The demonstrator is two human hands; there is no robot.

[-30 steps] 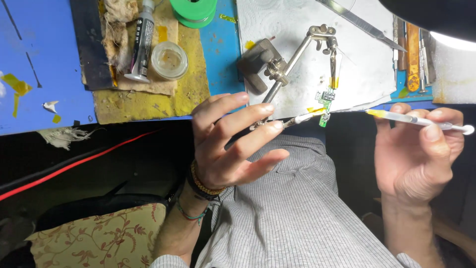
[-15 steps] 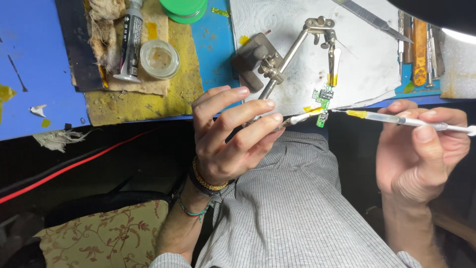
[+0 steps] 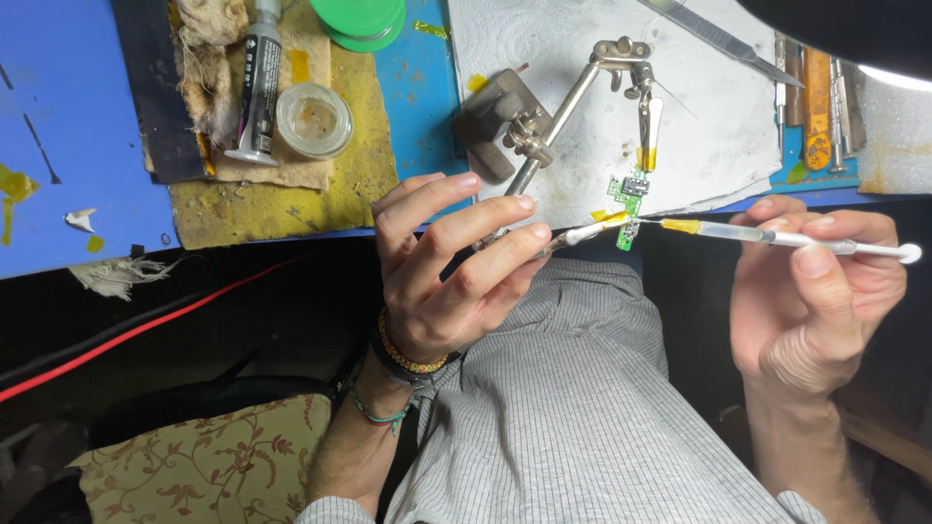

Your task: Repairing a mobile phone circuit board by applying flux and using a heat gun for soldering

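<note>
Just clamp stand (image 3: 544,136), glass jar (image 3: 314,118) behind circuit board (image 3: 629,199).

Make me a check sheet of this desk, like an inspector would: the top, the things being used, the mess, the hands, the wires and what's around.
Surface: blue mat, a stained yellow patch, a white paper towel.
Job's things: small green board hanging in the clip stand; syringe tip at its right side, tweezers at its left.
Clutter: tube, round clear pot, green spool, rag, hand tools at the far right, paper scraps.
Hands: left hand holds the tweezers; right hand holds the syringe.
Cables: red wire under the desk edge.
Surroundings: flowered cushion, striped shirt, dark below.
</note>
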